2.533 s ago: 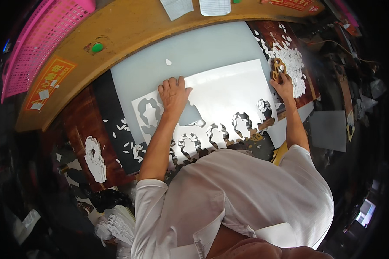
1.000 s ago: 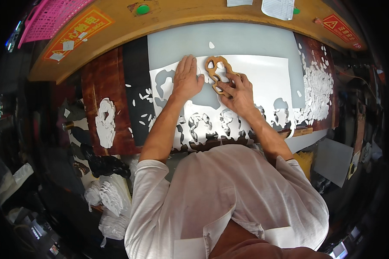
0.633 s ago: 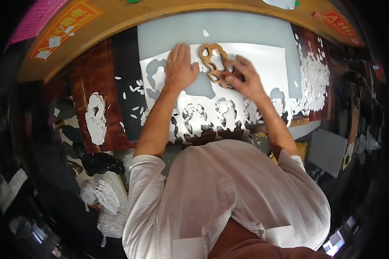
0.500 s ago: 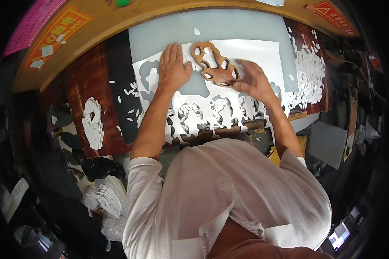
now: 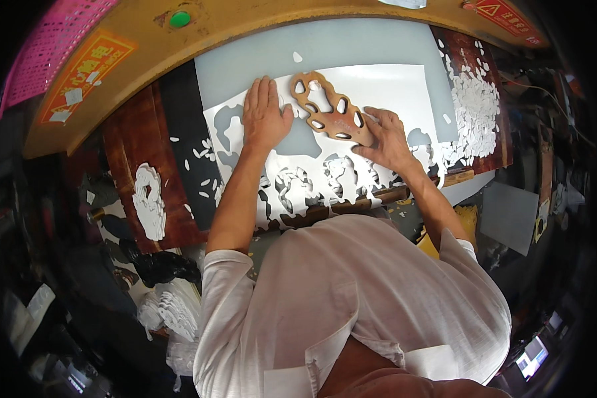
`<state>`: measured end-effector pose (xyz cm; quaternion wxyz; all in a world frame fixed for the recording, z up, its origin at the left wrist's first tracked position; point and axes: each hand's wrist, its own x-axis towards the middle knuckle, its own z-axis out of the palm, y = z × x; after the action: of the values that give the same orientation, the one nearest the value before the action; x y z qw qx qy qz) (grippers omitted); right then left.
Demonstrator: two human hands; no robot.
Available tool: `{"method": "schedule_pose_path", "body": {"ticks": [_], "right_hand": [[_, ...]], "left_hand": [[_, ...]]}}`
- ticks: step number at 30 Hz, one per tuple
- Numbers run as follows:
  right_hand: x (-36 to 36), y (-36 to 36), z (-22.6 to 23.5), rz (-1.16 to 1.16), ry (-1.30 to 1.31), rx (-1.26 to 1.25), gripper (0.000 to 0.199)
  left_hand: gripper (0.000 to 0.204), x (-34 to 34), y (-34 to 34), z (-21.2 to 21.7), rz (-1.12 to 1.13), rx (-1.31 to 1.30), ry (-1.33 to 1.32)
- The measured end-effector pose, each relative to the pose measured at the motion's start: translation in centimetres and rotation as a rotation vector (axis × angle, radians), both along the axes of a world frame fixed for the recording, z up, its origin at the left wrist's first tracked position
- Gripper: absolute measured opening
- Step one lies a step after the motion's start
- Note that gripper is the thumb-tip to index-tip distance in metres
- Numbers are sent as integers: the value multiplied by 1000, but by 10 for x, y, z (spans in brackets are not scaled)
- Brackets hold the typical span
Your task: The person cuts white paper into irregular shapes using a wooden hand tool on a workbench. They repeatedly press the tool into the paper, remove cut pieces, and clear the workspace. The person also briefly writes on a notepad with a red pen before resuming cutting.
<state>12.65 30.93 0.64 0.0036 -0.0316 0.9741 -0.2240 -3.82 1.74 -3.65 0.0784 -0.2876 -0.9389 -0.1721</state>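
Desk (image 5: 123,142), red-brown. Pale board (image 5: 312,43) beneath white sheet (image 5: 398,86). Brown pierced frame (image 5: 338,125) on sheet's middle: probably stiff, modestly heavy; hold by outer rim. Left hand (image 5: 265,118) flat on sheet's left half, grip apart. Right hand (image 5: 388,140), sheet's right half, thumb and fingers straddling frame end; clamped or not, cannot tell.
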Motion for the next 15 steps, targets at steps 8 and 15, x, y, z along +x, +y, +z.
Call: {"method": "schedule_pose_path", "body": {"ticks": [8,15], "right_hand": [[1,17,-18,85,156,-118,67],[12,34,-11,79,23,-109,77]], "left_hand": [[70,0,0,0,-5,8,-2],[70,-1,1,0,-21,-2,5]]}}
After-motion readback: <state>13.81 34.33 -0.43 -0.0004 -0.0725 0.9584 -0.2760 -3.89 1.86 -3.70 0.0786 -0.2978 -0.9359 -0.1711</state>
